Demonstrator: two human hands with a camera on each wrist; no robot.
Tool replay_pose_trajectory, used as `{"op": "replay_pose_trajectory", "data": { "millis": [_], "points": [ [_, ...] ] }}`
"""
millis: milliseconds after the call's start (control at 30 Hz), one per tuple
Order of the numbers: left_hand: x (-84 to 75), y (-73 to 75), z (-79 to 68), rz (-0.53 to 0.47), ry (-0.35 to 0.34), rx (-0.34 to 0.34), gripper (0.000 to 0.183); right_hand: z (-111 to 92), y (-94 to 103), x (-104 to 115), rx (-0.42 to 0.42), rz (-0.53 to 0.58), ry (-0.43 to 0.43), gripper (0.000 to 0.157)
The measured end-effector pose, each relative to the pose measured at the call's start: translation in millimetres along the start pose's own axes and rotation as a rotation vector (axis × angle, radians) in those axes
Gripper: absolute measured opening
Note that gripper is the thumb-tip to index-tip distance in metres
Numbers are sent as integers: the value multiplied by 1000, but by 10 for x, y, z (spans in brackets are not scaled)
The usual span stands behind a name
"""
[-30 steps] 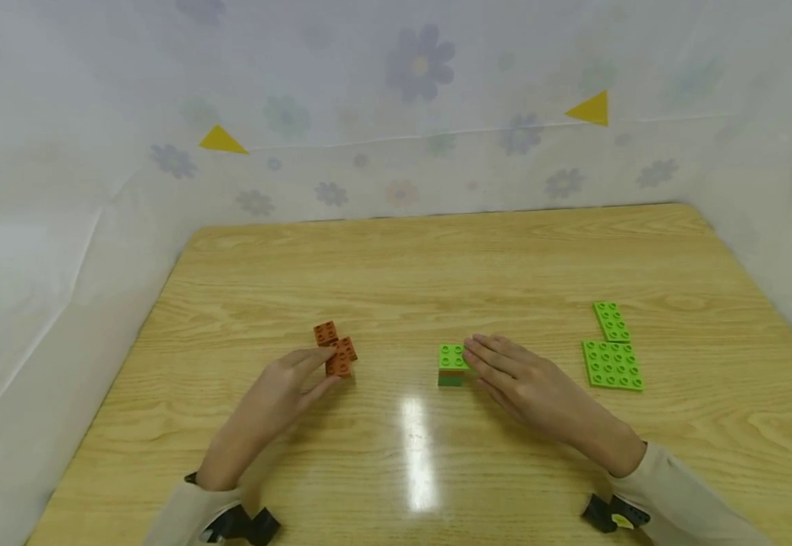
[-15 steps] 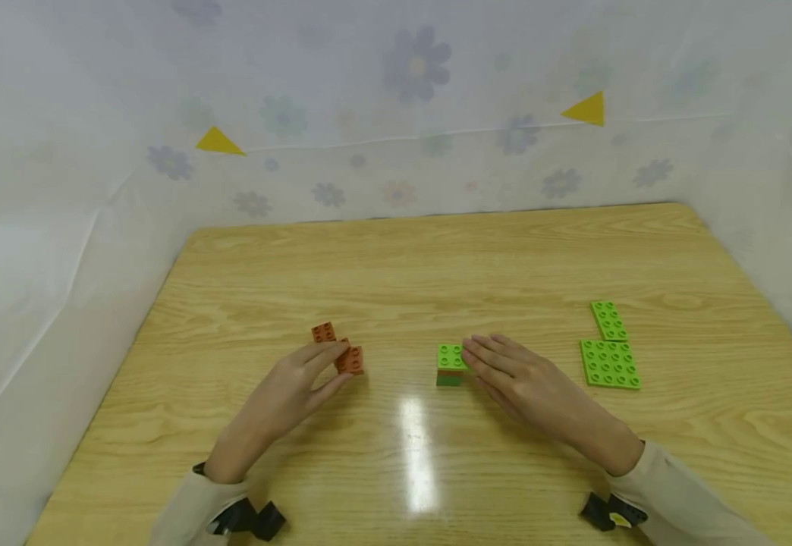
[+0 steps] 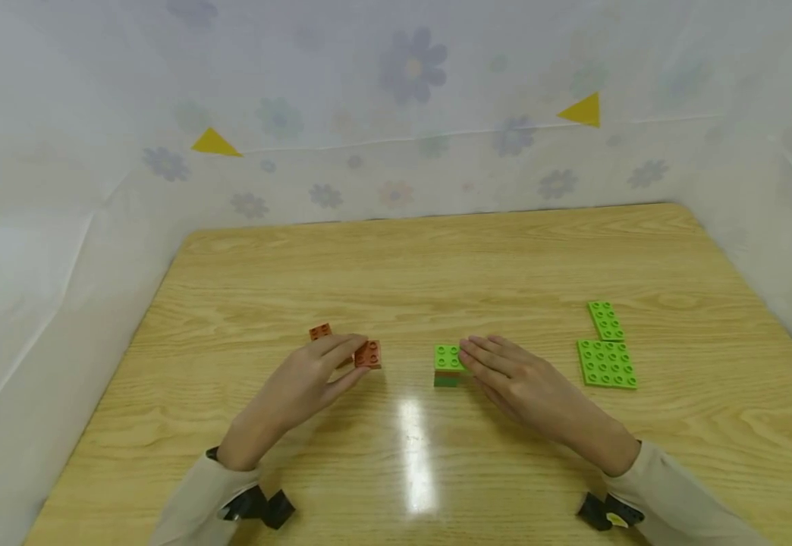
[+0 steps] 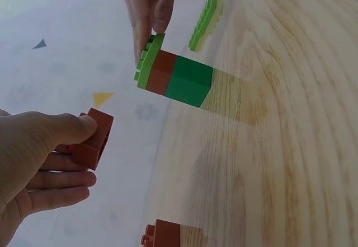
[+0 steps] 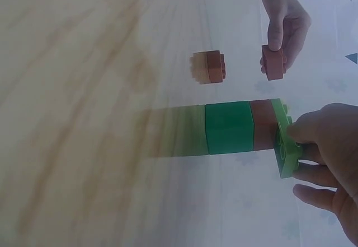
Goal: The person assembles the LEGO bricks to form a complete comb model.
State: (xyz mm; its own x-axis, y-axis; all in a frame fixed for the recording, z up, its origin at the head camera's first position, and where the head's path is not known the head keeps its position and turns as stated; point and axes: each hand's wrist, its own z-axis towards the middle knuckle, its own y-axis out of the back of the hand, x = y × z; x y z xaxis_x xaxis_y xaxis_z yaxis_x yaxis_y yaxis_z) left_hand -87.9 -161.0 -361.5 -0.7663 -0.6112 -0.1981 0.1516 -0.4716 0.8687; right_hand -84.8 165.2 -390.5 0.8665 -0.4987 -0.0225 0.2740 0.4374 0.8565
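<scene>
My left hand (image 3: 300, 383) pinches a reddish-brown brick (image 3: 369, 354) between thumb and fingers, held above the table in both wrist views. A short stack stands right of it: a dark green brick (image 5: 229, 127) at the bottom, a reddish-brown brick (image 5: 263, 124) on that, and a light green studded plate (image 3: 447, 355) on top. The plate juts out past the bricks on the right. There, thumb and fingers of my right hand (image 3: 522, 383) pinch its overhanging end. Another reddish-brown brick (image 3: 319, 331) sits on the table behind the left hand, partly hidden by it.
Two light green studded plates lie flat to the right: a narrow one (image 3: 606, 320) and, just in front, a square one (image 3: 607, 364). The wooden table (image 3: 396, 265) ends at a pale flowered cloth (image 3: 341, 91) at the back and sides.
My left hand has lifted the reddish-brown brick away from the other brown brickwork and carried it right, toward the stack. The right hand stays at the light green plate.
</scene>
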Motion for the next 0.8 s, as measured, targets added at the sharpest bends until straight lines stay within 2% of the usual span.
{"op": "replay_pose_trajectory", "data": {
  "millis": [333, 567, 800],
  "points": [
    [-18, -101, 124, -13, -57, -35, 42, 4, 6, -3, 7, 25, -14, 58],
    [-77, -159, 243, -64, -97, -54, 41, 8, 9, -1, 3, 19, -7, 58],
    [-144, -214, 330, -98, -107, -38, 40, 4, 13, 1, 12, 18, -12, 57]
  ]
}}
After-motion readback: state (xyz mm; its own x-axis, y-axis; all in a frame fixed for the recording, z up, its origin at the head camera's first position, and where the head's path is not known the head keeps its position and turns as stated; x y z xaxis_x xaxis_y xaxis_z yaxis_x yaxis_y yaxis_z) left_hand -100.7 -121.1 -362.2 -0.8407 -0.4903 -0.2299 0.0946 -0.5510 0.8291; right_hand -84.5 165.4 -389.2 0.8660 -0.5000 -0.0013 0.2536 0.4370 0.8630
